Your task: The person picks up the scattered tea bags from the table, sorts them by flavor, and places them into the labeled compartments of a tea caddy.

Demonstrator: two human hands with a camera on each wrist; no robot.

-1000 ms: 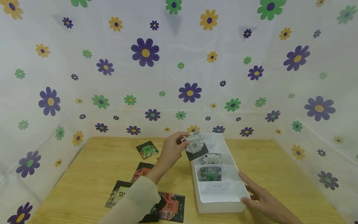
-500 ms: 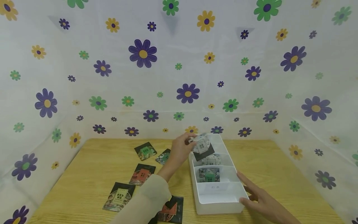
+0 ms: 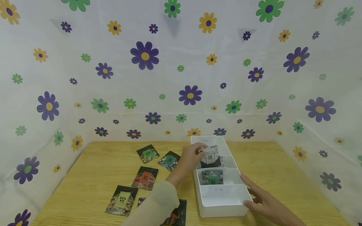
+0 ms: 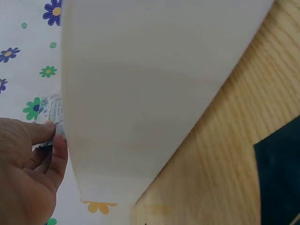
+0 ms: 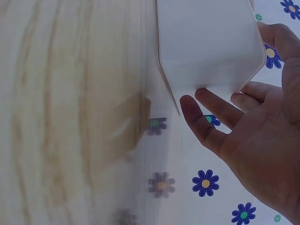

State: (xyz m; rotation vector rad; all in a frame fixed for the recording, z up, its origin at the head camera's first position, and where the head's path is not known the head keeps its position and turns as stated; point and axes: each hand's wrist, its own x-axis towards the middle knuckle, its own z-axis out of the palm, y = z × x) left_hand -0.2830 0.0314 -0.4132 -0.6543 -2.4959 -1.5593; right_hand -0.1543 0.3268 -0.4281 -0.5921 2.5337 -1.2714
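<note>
My left hand (image 3: 188,160) pinches a white-and-black packet (image 3: 210,157) between thumb and fingers, over the second compartment from the back of a white divided tray (image 3: 222,211). Behind the held packet, another pale packet (image 3: 222,161) partly shows inside. A green-labelled packet (image 3: 212,178) lies one compartment nearer. In the left wrist view, the tray's outer wall (image 4: 140,93) hides part of the held packet (image 4: 52,110). My right hand (image 3: 263,202) grips the tray's near right corner; the right wrist view shows its fingers (image 5: 218,108) against the tray (image 5: 211,42).
Left of the tray, on the wooden table (image 3: 85,175), lie green-labelled packets (image 3: 148,153) (image 3: 169,160), a red-labelled packet (image 3: 145,178) and a yellow-labelled packet (image 3: 121,200). More packets, one of them dark (image 3: 181,213), are partly covered by my left sleeve (image 3: 158,204). A flowered cloth (image 3: 169,78) stands behind.
My left hand has carried the white-and-black packet right and down, from the tray's left edge to over the compartment. My right hand keeps its place at the corner.
</note>
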